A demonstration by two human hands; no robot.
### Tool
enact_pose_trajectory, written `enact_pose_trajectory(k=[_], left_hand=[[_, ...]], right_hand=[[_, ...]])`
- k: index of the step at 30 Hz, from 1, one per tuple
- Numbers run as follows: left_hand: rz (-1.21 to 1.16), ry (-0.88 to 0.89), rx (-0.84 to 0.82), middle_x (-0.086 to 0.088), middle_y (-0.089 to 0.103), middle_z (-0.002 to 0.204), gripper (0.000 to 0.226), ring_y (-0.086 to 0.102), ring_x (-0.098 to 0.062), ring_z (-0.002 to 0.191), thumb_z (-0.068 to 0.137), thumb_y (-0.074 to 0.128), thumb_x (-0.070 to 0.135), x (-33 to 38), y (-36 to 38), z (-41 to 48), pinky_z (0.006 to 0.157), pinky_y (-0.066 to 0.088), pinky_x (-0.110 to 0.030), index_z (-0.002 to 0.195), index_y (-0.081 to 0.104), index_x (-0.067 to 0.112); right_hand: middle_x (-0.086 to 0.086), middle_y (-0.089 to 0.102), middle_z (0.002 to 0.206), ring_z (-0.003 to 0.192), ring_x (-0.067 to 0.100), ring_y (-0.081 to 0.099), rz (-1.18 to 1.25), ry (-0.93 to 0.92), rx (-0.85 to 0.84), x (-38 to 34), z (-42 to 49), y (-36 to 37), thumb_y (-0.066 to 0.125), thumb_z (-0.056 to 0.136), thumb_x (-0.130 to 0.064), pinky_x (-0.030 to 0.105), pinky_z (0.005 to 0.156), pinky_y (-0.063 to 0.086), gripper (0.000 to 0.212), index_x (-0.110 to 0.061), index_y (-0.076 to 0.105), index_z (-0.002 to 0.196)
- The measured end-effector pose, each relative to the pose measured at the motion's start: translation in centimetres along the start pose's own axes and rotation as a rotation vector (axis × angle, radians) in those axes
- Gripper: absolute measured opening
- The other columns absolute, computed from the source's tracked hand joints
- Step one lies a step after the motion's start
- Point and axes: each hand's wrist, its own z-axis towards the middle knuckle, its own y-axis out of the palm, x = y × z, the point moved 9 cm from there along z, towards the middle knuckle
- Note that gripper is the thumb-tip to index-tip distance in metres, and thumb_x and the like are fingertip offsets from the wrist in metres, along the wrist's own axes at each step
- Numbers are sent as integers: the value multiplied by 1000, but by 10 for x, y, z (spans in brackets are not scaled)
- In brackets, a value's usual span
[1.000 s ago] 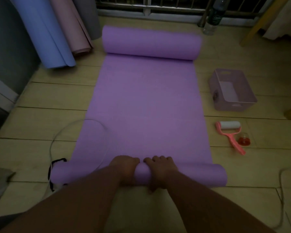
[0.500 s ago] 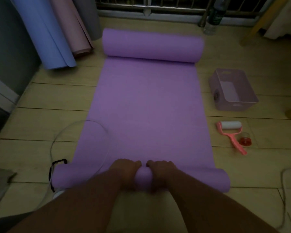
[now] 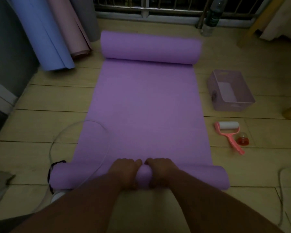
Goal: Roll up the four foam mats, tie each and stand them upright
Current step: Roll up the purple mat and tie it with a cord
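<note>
Wooden floor (image 3: 40,101) carried the purple foam mat (image 3: 144,105), which lay flat along its middle. The mat's far end was curled into a thick roll and its near end was wound into a thinner one. The left hand (image 3: 124,172) and the right hand (image 3: 160,172) sat side by side, almost touching, at the middle of that near roll, with the fingers of each curled over its top and clamped on the foam. Left of the mat's far end stood a blue rolled mat (image 3: 45,34), a pink rolled mat (image 3: 71,31) and a grey roll (image 3: 86,17), all tilted. Right of the mat lay a lilac basket (image 3: 232,105) and a pink lint roller (image 3: 228,130), with a small clear jar (image 3: 243,140) just beside it. A clear cable (image 3: 106,135) looped over the mat's left edge.
</note>
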Motion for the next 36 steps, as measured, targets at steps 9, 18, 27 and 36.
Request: enact_pose_trajectory(k=[9,18,27,36], left_hand=[[-36,23,-152,-4,53,136,80,54,-25,120,71,77,47,-1,-12,12,100,41,-34,137,39,26],[2,-9,-77,-5,54,132,77,55,-27,118,75,72,51,1,-4,1,99,43,-36,137,35,25],[-65,25,-249,-4,54,134,77,54,-23,120,68,81,46,-1,-4,22,99,42,-33,133,47,23],[14,97,-32,0,48,135,98,51,-23,121,62,78,61,3,-7,5,103,37,-35,143,31,32]], right_hand=[[8,51,132,119,32,51,-138,85,127,4,-13,13,79,69,-44,44,101,33,90,-26,28,141],[5,53,138,125,27,54,-61,65,-108,8,8,14,80,70,-50,38,105,39,85,-28,38,141],[5,48,135,120,31,51,-133,28,67,10,-7,19,84,58,-57,46,102,35,102,-29,30,141],[4,57,137,123,24,57,51,73,-151,10,6,12,80,73,-41,36,101,46,71,-26,52,136]])
